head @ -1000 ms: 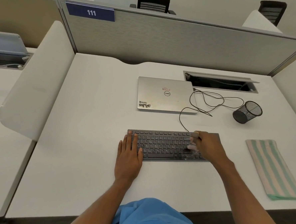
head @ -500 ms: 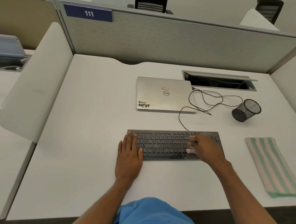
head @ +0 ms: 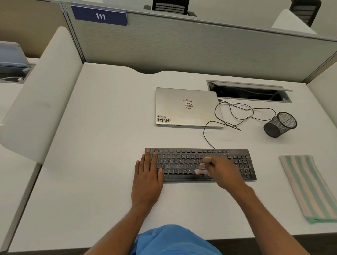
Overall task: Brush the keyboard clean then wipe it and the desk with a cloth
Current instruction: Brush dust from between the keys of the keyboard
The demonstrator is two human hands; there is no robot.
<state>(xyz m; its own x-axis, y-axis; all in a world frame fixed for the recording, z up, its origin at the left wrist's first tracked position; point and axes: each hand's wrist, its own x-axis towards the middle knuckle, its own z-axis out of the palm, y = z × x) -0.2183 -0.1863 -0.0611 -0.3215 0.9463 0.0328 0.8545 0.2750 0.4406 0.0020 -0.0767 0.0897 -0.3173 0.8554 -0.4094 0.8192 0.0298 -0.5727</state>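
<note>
A dark grey keyboard (head: 185,161) lies on the white desk (head: 91,171), near the front middle. My left hand (head: 147,178) rests flat on its left end, fingers straight. My right hand (head: 223,171) grips a small brush (head: 202,167) with a brown handle and pale bristles; the bristles touch the keys right of the keyboard's middle. The hand and brush are blurred. A folded cloth (head: 309,187) with green and beige stripes lies on the desk to the right of the keyboard, apart from both hands.
A shut silver laptop (head: 186,108) sits behind the keyboard, with a thin black cable (head: 234,113) looping beside it. A black mesh cup (head: 280,124) lies tipped at the right. Behind are an open cable slot (head: 248,92) and a grey partition (head: 178,48).
My right hand has swept the brush leftward along the keys, from the right part toward the middle. My left hand has stayed on the keyboard's left end.
</note>
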